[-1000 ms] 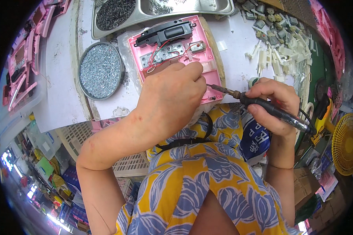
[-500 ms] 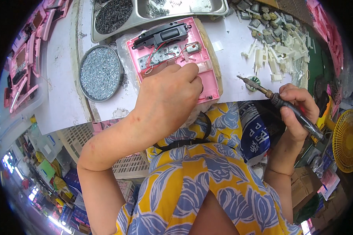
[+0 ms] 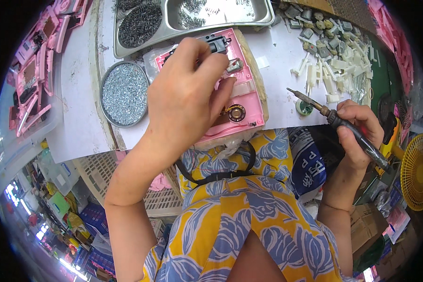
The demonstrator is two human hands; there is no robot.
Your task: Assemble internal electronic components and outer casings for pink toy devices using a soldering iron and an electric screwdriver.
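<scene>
My right hand [image 3: 359, 134] grips a soldering iron [image 3: 359, 141] by its dark handle, its metal tip pointing up and left above the white-covered table. My left hand [image 3: 185, 94] is over a pink plastic housing [image 3: 253, 110], its fingers bent together; what they hold, if anything, is hidden. Inside the housing are a black plastic part [image 3: 218, 45] at the far end, a small metal motor [image 3: 234, 66] and a round speaker [image 3: 236, 113] near the front. The hand covers the housing's left and middle. Beside the iron's tip stands a small round green container [image 3: 304, 108].
Left of the housing sits a round tray [image 3: 123, 94] of small screws. Behind is a metal tray [image 3: 211, 23] with dark springs. White plastic pieces and grey parts [image 3: 331, 70] are piled at right. Pink housings [image 3: 35, 75] fill a bin at far left; a yellow fan [image 3: 416, 171] stands right.
My left hand has shifted up and left over the housing, uncovering the speaker and covering more of the black part. The right hand still holds the soldering iron in nearly the same place.
</scene>
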